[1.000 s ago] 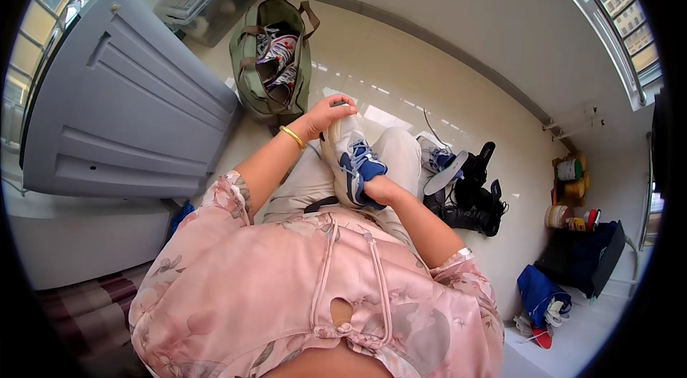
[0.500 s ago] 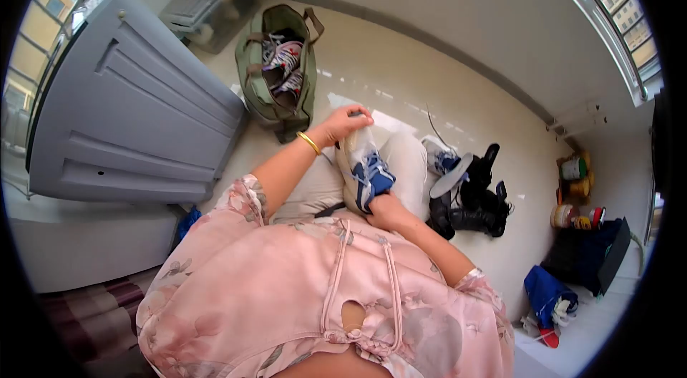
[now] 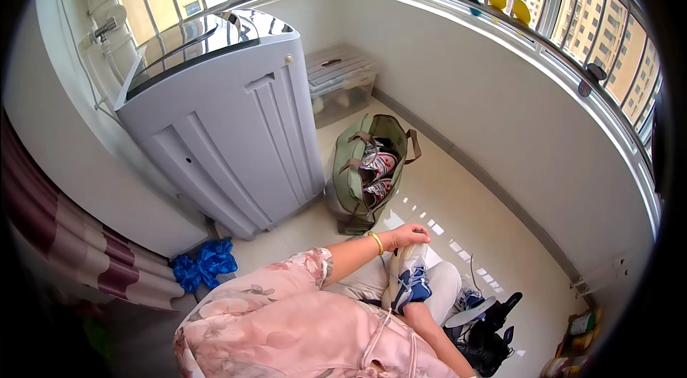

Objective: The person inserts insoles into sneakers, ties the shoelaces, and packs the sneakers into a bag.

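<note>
A white and blue lace-up sneaker [image 3: 413, 282] is held over my lap, its toe pointing away from me. My left hand [image 3: 408, 236], a gold bangle on its wrist, is closed with curled fingers at the toe end. At the heel end, my right hand [image 3: 416, 315] grips the shoe; its fingers are mostly hidden behind or inside it. Beyond my left hand stands an open green bag [image 3: 351, 195] holding white and red patterned shoes [image 3: 379, 165]. Right of my knee lie another blue and white shoe [image 3: 470, 298], a grey insole [image 3: 469, 312] and black footwear [image 3: 486, 342].
A grey-white washing machine [image 3: 243, 142] stands at the left. Behind the bag, a clear lidded storage box [image 3: 343, 88] sits in the corner. Blue plastic bags [image 3: 204, 263] lie near the striped curtain [image 3: 93, 249]. Metal railings [image 3: 501, 16] run along the windows.
The view has swung up and leftward, bringing more of the windows and washing machine into sight. Both hands keep hold of the sneaker with little visible change.
</note>
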Demonstrator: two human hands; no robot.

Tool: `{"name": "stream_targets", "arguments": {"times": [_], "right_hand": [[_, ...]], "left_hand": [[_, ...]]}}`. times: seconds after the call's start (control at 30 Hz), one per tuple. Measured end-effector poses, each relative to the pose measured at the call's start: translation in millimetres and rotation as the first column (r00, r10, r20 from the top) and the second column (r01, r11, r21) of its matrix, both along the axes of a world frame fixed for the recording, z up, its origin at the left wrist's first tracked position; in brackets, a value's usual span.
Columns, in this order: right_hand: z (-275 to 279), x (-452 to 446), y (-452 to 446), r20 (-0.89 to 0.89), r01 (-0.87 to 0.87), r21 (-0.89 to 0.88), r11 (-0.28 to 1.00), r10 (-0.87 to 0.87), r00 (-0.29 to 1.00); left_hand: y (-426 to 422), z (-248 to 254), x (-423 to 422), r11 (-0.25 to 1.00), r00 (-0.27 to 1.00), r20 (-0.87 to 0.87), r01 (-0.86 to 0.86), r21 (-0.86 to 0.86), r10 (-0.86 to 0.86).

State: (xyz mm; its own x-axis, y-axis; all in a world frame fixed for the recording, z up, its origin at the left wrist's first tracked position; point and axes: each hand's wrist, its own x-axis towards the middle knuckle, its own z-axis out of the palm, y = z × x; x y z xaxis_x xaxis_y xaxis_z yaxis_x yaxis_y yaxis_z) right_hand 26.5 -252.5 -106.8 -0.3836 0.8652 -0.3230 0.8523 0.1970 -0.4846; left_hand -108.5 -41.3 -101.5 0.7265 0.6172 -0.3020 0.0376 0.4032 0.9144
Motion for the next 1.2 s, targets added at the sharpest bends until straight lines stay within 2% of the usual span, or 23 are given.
{"name": "stream_targets", "arguments": {"times": [0.1,0.13,0.2,0.33,0.4,0.53,0.6,0.73,0.87,0.9,1.0,1.1,1.13,1.17,1.2], "right_hand": [[14.7,-7.1,-2.1,0.075,0.031,-0.139,0.990,-0.021,0.997],[-6.5,-1.5,-5.3,0.013,0.041,-0.140,0.989,-0.040,0.999],[9.6,-3.8,-5.3,0.045,0.083,-0.242,0.967,-0.074,0.996],[16.1,-10.0,-6.9,0.008,0.123,-0.062,0.991,-0.123,0.992],[36.2,-20.1,-7.6,0.048,0.149,-0.036,0.988,-0.147,0.988],[47.1,-30.9,-12.3,0.035,0.102,0.049,0.994,-0.104,0.994],[70.4,-37.0,-10.6,-0.007,0.095,0.054,0.994,-0.095,0.995],[87.3,-46.4,-6.9,0.012,0.026,0.074,0.997,-0.027,1.000],[94.1,-58.7,-8.9,-0.033,0.127,0.056,0.990,-0.125,0.992],[91.0,-58.8,-9.1,-0.062,0.125,0.102,0.987,-0.120,0.991],[101.0,-68.1,-6.0,0.027,0.163,0.092,0.982,-0.166,0.986],[115.3,-71.8,9.3,0.090,0.144,0.089,0.986,-0.152,0.984],[115.1,-72.3,13.2,0.103,0.145,0.083,0.986,-0.154,0.983],[111.1,-72.4,16.7,0.075,0.161,0.081,0.984,-0.167,0.983],[104.1,-70.7,22.2,0.050,0.176,0.083,0.981,-0.180,0.982]], "left_hand": [[-5.4,5.6,3.8,0.994,0.999,-0.045,0.033,0.106,-0.028],[-4.9,-0.6,8.5,0.980,0.999,-0.052,0.020,0.198,-0.010],[-5.5,2.7,11.2,0.969,0.998,-0.062,0.029,0.246,-0.014],[-3.6,15.6,-1.1,0.998,1.000,-0.014,0.020,0.056,-0.019],[-2.1,10.8,-8.0,1.000,0.995,0.100,0.017,-0.025,-0.014],[-2.5,7.1,-17.2,0.992,0.990,0.144,0.025,-0.122,-0.007],[-0.3,13.7,-19.9,0.984,0.990,0.139,0.022,-0.177,0.003],[4.5,24.3,-20.8,0.971,0.954,0.291,0.138,-0.195,-0.077],[10.1,31.6,-13.1,0.947,0.916,0.359,0.261,-0.188,-0.182],[12.4,25.5,-8.6,0.950,0.920,0.352,0.249,-0.190,-0.171],[16.1,20.5,0.3,0.936,0.904,0.399,0.261,-0.236,-0.152],[22.0,16.3,10.6,0.987,0.978,0.164,0.141,-0.074,-0.127],[20.6,11.1,12.6,0.984,0.997,-0.015,0.074,0.164,-0.073],[15.5,3.2,14.1,0.914,0.985,-0.173,0.048,0.403,0.024],[10.0,-2.6,15.5,0.782,0.943,-0.293,0.063,0.620,0.157]]}}
